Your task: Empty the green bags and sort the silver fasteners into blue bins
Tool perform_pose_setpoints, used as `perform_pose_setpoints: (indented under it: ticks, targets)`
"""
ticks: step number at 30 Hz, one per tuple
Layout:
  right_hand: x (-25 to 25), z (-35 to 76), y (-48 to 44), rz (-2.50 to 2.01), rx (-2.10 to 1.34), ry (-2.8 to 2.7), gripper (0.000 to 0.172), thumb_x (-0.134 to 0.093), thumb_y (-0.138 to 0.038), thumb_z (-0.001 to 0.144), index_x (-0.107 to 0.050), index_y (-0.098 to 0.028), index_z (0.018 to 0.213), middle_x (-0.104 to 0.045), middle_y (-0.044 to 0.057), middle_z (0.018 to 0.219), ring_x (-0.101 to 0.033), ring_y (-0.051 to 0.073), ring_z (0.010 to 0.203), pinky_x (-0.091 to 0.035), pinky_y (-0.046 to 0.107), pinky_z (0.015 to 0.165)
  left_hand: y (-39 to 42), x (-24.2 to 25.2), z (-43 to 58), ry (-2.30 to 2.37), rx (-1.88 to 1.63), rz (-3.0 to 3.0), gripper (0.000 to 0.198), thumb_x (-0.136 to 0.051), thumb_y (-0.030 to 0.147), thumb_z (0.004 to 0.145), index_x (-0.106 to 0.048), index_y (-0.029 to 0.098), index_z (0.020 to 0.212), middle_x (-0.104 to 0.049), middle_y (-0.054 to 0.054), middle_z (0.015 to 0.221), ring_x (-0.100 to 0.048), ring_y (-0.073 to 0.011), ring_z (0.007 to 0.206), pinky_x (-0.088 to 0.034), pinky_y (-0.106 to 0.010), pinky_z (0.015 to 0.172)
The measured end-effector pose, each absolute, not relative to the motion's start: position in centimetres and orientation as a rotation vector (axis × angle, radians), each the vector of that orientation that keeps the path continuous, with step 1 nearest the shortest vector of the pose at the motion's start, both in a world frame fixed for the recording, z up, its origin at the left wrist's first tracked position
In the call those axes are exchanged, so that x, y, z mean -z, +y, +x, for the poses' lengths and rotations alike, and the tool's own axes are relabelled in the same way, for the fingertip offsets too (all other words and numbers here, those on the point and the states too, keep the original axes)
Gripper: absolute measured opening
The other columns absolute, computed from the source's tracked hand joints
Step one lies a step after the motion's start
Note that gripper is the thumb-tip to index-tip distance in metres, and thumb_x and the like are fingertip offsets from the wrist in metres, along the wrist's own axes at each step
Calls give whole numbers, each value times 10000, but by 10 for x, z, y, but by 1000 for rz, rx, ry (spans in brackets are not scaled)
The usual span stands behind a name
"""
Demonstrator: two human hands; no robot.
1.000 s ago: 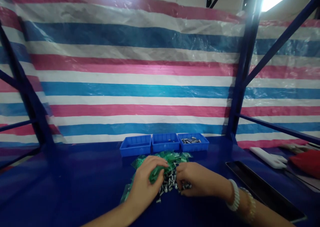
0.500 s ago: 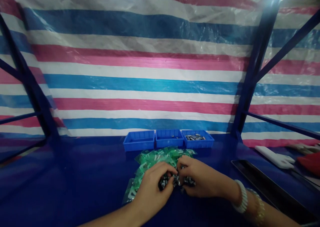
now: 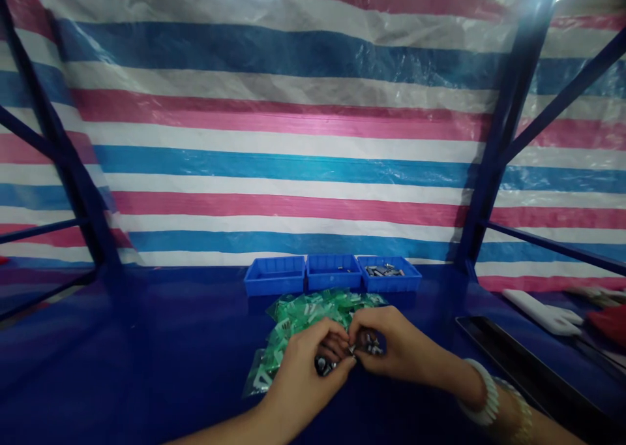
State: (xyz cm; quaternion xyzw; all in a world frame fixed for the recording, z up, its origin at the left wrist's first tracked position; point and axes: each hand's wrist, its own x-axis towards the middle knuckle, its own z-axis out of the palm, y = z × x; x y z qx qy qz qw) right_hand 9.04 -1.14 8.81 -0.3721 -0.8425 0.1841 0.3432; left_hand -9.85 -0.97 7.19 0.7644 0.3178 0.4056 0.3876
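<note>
My left hand (image 3: 310,380) and my right hand (image 3: 396,347) meet over a blue tabletop (image 3: 147,347), their fingertips almost touching. Both curl around small silver metal parts (image 3: 370,347), and more of these parts show under my left fingers. Beneath my hands lies a heap of green plastic packets (image 3: 303,318), partly hidden by my left hand. Just beyond the heap stand several shallow blue plastic bins in a row. The right bin (image 3: 388,283) holds a pile of silver parts, the middle bin (image 3: 333,282) a few, and the left bin (image 3: 274,283) none that I can see.
A long black tray (image 3: 518,373) lies on the table to the right, past my right forearm. Beyond it are a white plastic object (image 3: 542,311) and a red cloth (image 3: 609,324). Blue steel uprights (image 3: 508,138) and a striped tarpaulin (image 3: 293,138) stand behind the table.
My left hand has let go of the green packet and moved toward my right hand. Both hands now close around the silver parts. The view has shifted slightly.
</note>
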Motion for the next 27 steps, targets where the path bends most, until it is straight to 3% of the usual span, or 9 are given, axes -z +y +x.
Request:
perform_pose_setpoints:
  ticks: [7, 13, 18, 22, 27]
  targets:
    - [-90, 89, -15, -818, -428, -2112, 87, -649, -111, 786, -644, -175, 844, -609, -2, 747, -558, 118, 674, -431, 213, 618, -7, -80, -99, 766, -1037, 1563, 86, -660, 204, 738, -597, 166, 781, -639, 16, 716, -645, -134, 695, -480, -228, 656]
    - [-91, 92, -16, -738, -264, -2298, 79, -563, -174, 913, -633, -196, 944, -652, 34, 856, -576, 149, 818, -441, 259, 737, -3, -76, -100, 741, -982, 1443, 131, -688, 245, 729, -597, 159, 768, -641, 30, 642, -611, -115, 640, -433, -213, 634]
    - [-91, 91, -19, -894, -102, -2294, 50, -545, -198, 916, -591, -187, 935, -611, 27, 834, -538, 154, 767, -398, 268, 674, -7, -78, -99, 746, -982, 1376, 203, -637, 371, 791, -621, 169, 792, -652, 13, 636, -602, -139, 644, -456, -247, 661]
    - [-92, 86, -22, -977, -272, -2174, 86, -515, -221, 928, -572, -184, 875, -571, -2, 761, -509, 131, 682, -386, 250, 624, -9, -82, -99, 786, -1047, 1407, 200, -675, 362, 764, -657, 176, 837, -673, -11, 734, -624, -165, 747, -475, -264, 728]
    - [-87, 76, -22, -982, -707, -1970, 246, -463, -355, 963, -566, -174, 832, -528, -23, 694, -485, 98, 565, -387, 212, 513, -11, -79, -99, 814, -1160, 1598, 164, -711, 252, 721, -665, 179, 860, -653, -18, 761, -618, -168, 731, -496, -264, 681]
